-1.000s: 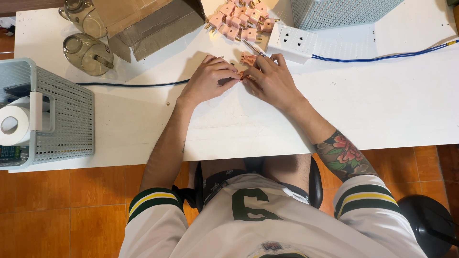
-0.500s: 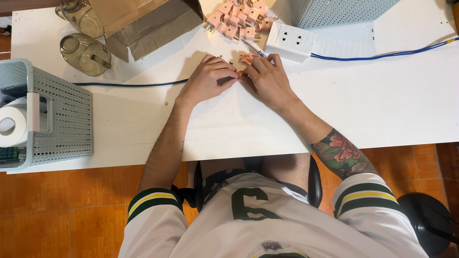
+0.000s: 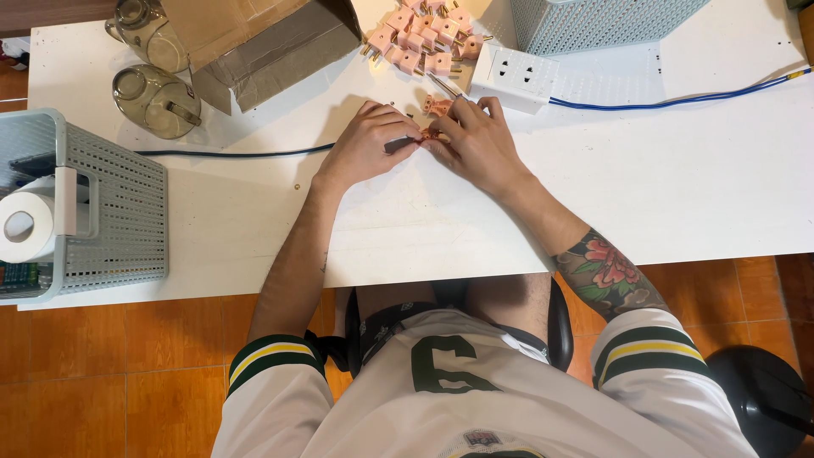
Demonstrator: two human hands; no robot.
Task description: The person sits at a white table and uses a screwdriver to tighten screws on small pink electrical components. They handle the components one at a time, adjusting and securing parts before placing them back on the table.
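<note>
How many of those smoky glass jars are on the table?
2, both at the table's far left corner: one glass jar at the edge, the other jar just nearer, beside the cardboard box. None seem hidden.

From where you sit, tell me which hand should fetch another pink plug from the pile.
Probably the right hand. It lies just below the pile of pink plugs and beside the white power strip, while the left hand sits farther from the pile and seems to grip a dark tool handle.
</note>
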